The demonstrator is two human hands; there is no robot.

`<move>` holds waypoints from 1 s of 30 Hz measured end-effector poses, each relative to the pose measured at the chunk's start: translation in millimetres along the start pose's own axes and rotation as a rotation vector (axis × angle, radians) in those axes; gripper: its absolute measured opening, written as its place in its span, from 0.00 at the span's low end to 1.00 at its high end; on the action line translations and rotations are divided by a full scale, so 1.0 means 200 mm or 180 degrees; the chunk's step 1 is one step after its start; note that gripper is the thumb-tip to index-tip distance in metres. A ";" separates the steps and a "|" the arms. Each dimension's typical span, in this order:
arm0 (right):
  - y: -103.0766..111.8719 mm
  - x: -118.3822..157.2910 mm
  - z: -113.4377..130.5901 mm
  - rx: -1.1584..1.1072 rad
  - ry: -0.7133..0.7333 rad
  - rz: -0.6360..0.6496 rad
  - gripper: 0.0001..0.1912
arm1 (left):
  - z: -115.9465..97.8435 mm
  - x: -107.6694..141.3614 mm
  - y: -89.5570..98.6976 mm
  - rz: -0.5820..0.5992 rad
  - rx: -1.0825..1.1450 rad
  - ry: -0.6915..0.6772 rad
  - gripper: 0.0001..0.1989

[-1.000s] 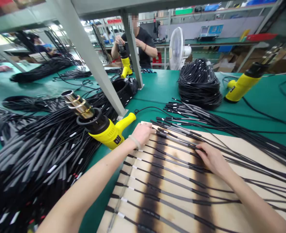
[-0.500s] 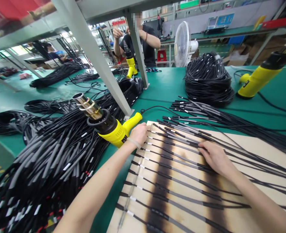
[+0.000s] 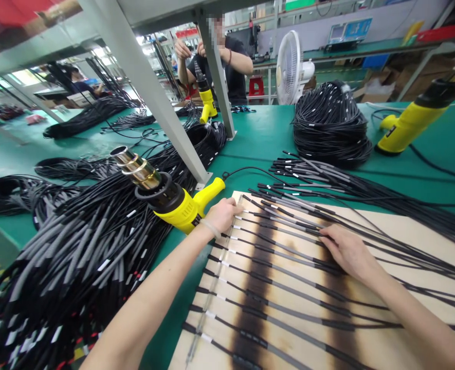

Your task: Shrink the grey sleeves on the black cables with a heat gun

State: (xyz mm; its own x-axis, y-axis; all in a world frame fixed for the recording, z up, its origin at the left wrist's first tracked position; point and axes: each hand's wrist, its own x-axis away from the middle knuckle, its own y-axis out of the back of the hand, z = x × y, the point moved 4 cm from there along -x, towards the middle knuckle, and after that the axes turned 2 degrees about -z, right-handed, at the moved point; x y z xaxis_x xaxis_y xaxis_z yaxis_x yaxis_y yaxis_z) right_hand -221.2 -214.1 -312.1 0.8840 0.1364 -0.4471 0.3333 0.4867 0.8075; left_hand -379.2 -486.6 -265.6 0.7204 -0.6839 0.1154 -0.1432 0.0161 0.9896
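Observation:
Several black cables with grey sleeved sections (image 3: 292, 301) lie side by side across a pale wooden board (image 3: 397, 236) with two dark scorched bands. Near their left ends, by the white labels, a thin clear strip (image 3: 199, 329) runs along the board's edge. My left hand (image 3: 221, 215) is at the board's far left corner, its fingers closed on the end of one cable (image 3: 252, 211). Further right along the upper cables, my right hand (image 3: 346, 249) pinches a cable between thumb and forefinger. The fingertips of both hands partly hide what they grip.
A yellow heat gun (image 3: 173, 205) stands nozzle-up just left of the board, beside a large heap of cables (image 3: 73, 252). Another heat gun (image 3: 410, 126) and a coiled cable bundle (image 3: 329, 126) stand behind. A metal post (image 3: 153, 97) rises nearby. A person (image 3: 237, 61) works opposite, near a fan (image 3: 290, 69).
My right hand has shifted slightly right along the cables. My left hand stays at the same corner, and the whole view has moved a little.

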 end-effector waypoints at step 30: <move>0.12 -0.07 -0.11 0.0508 -0.0846 0.0362 0.16 | -0.01 -0.06 0.06 -0.0013 -0.0344 -0.0060 0.22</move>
State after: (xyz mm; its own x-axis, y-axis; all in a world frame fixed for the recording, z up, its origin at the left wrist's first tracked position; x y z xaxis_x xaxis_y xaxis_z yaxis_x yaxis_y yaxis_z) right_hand -232.3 -184.7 -294.8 0.9661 -0.0581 -0.2516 0.2562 0.3370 0.9060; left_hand -388.8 -476.1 -255.3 0.7077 -0.6977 0.1107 -0.0655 0.0912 0.9937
